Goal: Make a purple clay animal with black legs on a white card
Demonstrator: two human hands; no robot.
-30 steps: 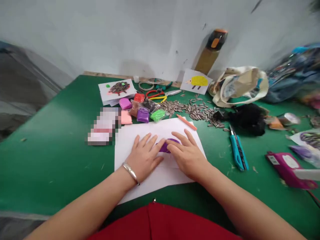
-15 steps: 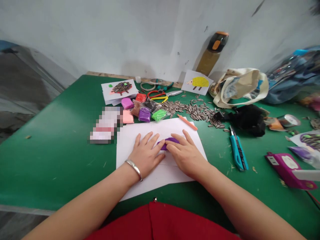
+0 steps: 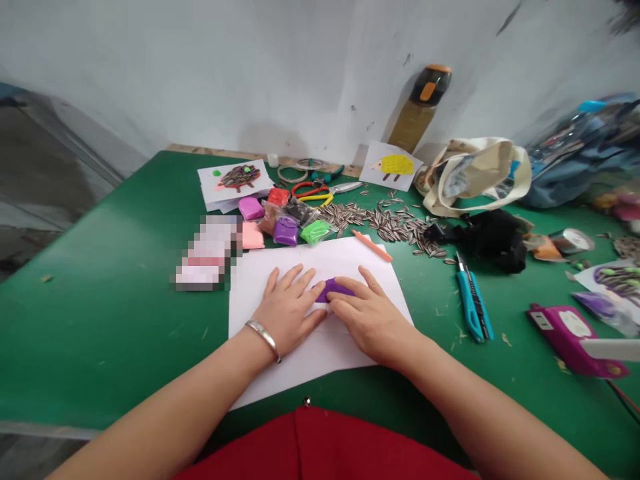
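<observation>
On the white paper [image 3: 320, 353] lies a flattened patch of purple modelling clay [image 3: 331, 289]. My left hand [image 3: 284, 313], with a silver bangle at its wrist, rests flat on the sheet; its fingers are spread and the index fingertip touches the clay's left edge. From the other side my right hand [image 3: 371, 317] leans over the clay, fingers apart, with fingertips pressing on it and covering its right part. An orange-pink craft stick or tool [image 3: 372, 246] lies across the paper's upper right edge.
Behind the paper are wrapped clay packs [image 3: 286, 231], scissors [image 3: 313, 193] and a heap of sunflower seeds [image 3: 395, 223]. A blue utility knife [image 3: 474, 300], a magenta power strip [image 3: 575, 340] and a black object [image 3: 495, 240] lie right. A blurred-out phone-like object [image 3: 207, 253] lies left.
My right fingertips have shifted slightly on the clay, which stays in place on the paper. My left hand keeps nearly the same pose. The whole view has moved a little.
</observation>
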